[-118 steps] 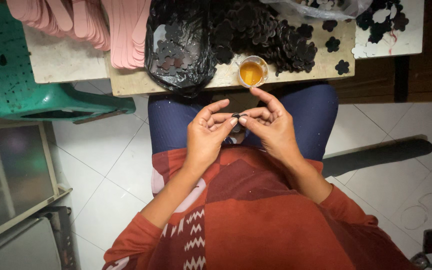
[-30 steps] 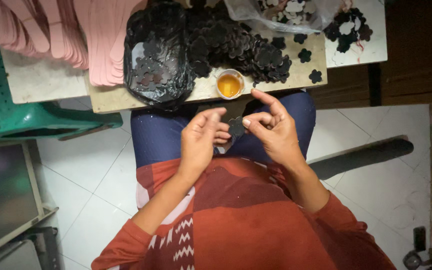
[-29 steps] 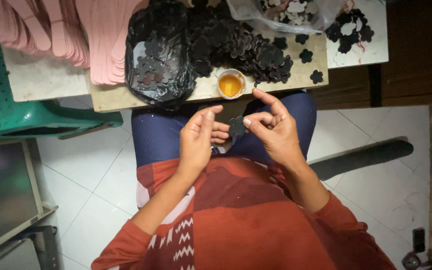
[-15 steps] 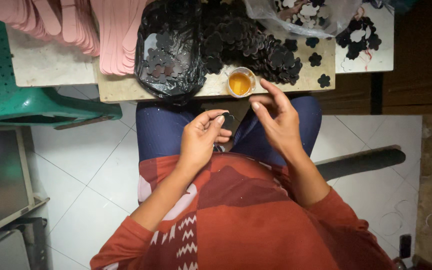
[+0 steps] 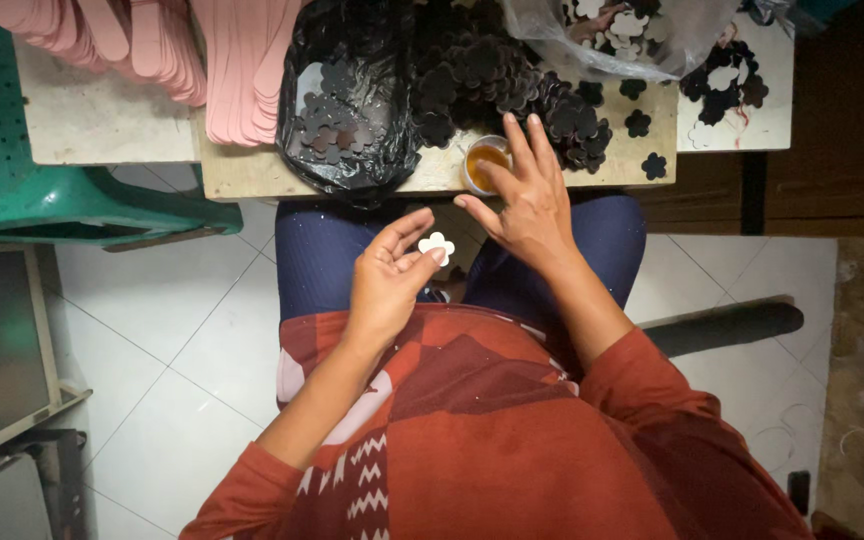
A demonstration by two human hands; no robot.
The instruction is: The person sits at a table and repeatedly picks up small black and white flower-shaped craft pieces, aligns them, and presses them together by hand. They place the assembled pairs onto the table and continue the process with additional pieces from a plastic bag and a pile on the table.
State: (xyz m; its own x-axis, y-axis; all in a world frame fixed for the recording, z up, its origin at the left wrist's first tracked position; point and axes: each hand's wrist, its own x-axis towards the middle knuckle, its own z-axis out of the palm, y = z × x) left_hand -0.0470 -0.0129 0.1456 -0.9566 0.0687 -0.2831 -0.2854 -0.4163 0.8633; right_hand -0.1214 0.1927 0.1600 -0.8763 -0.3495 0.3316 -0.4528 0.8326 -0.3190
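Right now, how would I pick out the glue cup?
Find the black bag of dark flowers on the table. Just right of it, at the table's near edge, sits the small cup under the right hand; it alone holds amber liquid.

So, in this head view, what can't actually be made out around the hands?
- Small cup of amber liquid: the right hand covers part of it, so whether a fingertip dips in cannot be told.
- White flower cutout in the left hand: its underside is hidden.
- Clear bag and pink strips: cut off by the top edge.
- Black bag: contents glare-blurred.
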